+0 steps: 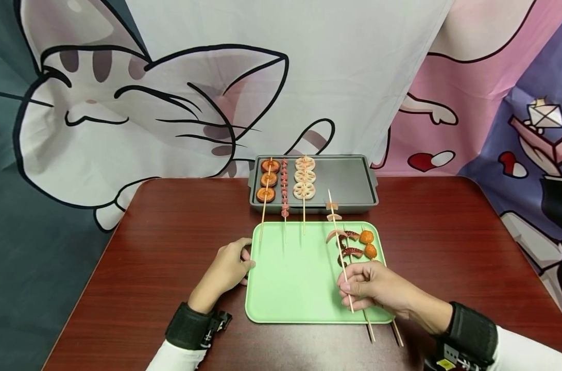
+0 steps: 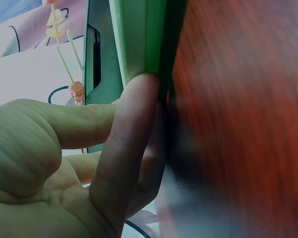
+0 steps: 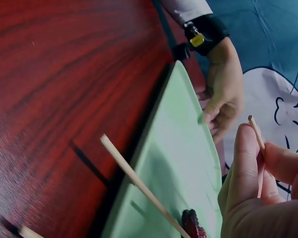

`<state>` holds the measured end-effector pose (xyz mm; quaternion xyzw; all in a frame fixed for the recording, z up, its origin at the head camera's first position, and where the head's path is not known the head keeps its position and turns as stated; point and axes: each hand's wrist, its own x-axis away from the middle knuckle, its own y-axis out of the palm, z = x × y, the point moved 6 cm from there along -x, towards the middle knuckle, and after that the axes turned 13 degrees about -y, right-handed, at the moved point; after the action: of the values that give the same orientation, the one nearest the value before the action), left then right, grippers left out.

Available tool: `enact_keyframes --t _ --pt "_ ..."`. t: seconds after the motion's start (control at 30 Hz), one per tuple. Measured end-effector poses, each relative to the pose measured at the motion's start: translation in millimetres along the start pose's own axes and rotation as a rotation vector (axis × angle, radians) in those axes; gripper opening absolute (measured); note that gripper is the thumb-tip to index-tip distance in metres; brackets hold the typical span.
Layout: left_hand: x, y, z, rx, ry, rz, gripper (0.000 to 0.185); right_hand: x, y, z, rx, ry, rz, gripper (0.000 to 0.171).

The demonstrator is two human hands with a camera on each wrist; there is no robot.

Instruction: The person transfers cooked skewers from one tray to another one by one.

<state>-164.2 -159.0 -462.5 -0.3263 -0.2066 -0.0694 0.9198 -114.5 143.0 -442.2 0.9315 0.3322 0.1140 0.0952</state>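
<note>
My right hand (image 1: 371, 288) pinches the lower stick of a skewer (image 1: 341, 257) between thumb and fingers. Several pale, thin pieces (image 1: 334, 217) are threaded on its upper part, which leans above the right side of a green tray (image 1: 290, 288). At the tray's left edge, my left hand (image 1: 227, 265) grips the rim; the left wrist view shows fingertips (image 2: 144, 89) against it. Beneath the held skewer lie a skewer of dark red scored sausage pieces (image 1: 353, 252) and one of orange-brown balls (image 1: 370, 251), partly hidden by my right hand.
Behind the green tray stands a grey metal baking tray (image 1: 341, 180). On it rest skewers of browned round slices (image 1: 269, 179), small pink pieces (image 1: 284, 188) and lotus root slices (image 1: 304, 176), their sticks pointing forward over the green tray. A printed cloth (image 1: 355, 77) hangs behind the table.
</note>
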Motion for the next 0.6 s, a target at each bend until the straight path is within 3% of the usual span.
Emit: enact_keyframes --t 0.6 --pt "-1.5 0.6 -0.5 0.006 0.008 0.007 0.051 13 10 20 -0.024 0.056 -0.001 0.031"
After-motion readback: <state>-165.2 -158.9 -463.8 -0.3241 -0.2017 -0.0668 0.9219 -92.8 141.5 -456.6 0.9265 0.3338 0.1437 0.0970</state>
